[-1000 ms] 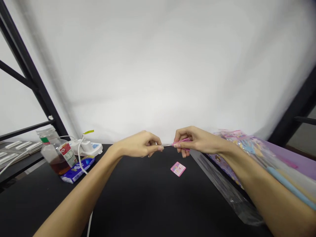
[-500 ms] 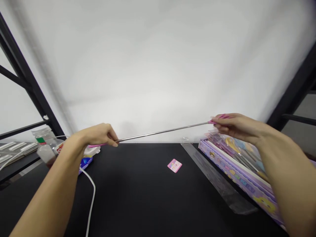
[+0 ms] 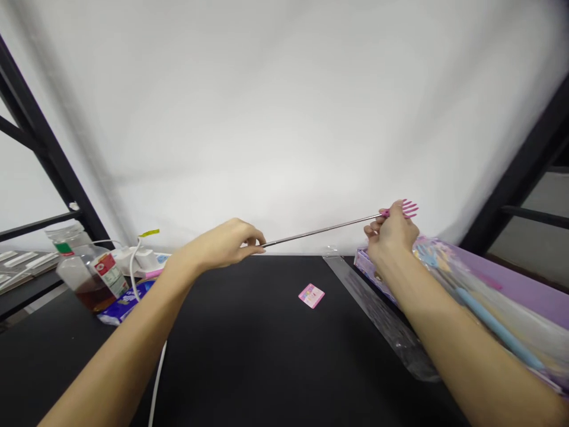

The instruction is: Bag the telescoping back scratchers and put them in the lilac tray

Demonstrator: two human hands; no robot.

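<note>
Above black table (image 3: 249,338), left hand (image 3: 217,246) fingers pinching back-scratcher's steel rod (image 3: 322,230); right hand (image 3: 391,236) fingers grasping pink claw end (image 3: 402,209).

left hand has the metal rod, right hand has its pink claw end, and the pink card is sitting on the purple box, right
No, the pink card lies on the black table, not on the purple box, as the head view shows. The left hand does have the metal rod, and the right hand its pink claw end.
</note>
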